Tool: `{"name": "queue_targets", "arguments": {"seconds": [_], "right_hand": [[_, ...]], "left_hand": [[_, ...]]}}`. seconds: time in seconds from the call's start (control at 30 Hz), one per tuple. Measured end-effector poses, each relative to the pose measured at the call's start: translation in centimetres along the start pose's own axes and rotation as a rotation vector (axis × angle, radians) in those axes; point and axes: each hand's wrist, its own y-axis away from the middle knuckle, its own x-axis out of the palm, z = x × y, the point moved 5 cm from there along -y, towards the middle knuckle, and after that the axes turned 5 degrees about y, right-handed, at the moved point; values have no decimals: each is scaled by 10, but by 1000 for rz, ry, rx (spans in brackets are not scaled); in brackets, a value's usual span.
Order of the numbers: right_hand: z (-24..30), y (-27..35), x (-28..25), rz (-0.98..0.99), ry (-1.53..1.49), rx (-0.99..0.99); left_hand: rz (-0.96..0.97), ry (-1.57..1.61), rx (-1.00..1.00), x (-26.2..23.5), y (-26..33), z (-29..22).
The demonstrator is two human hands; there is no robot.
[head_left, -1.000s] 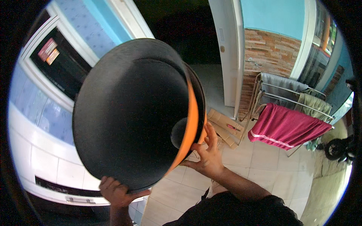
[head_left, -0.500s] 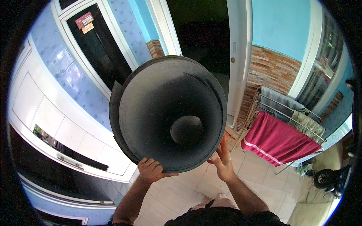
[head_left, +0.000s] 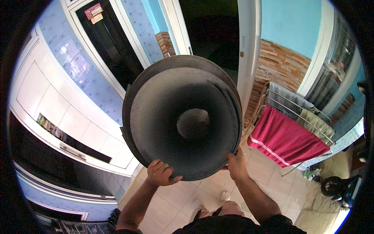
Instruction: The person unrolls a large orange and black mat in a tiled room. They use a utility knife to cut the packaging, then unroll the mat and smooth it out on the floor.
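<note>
Held up in front of me is a large black round, hollow thing (head_left: 163,128), which looks like a sheet rolled into a wide tube and seen end-on. Its layers overlap along the top and right, and a dark grey disc shows deep in its middle. My left hand (head_left: 159,172) is closed over the lower left rim, knuckles up. On the lower right rim my right hand (head_left: 237,165) grips with the thumb towards me; its other fingers are partly hidden behind. The material's exact kind cannot be made out.
A folding drying rack (head_left: 307,123) with a red towel (head_left: 284,134) stands at the right. Beyond are a dark doorway (head_left: 212,35) and a stone-clad wall (head_left: 284,60). White panelled furniture (head_left: 70,121) lines the left. Pale tiles (head_left: 179,199) cover the floor; a wheeled vehicle (head_left: 339,189) is far right.
My right hand has shifted from open fingers beside the rim to a grip on it. The black roll has moved slightly right and tilted, showing more of its outer layer at the top.
</note>
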Motion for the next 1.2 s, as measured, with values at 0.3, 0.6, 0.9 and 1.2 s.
{"name": "queue_targets", "arguments": {"seconds": [0.3,0.6,0.9,1.2], "right_hand": [[-104,85,-13,-164,105,-9],[-333,230,3,-377,473,77],[-451,310,-29,-441,478,183],[-703,386,-51,-779,-465,598]], "left_hand": [[-839,745,-1791,14,175,-54],[-284,785,-1835,-7,405,-61],[-700,1055,-2000,10,584,-118],[-566,1135,-1979,47,757,-185]]}}
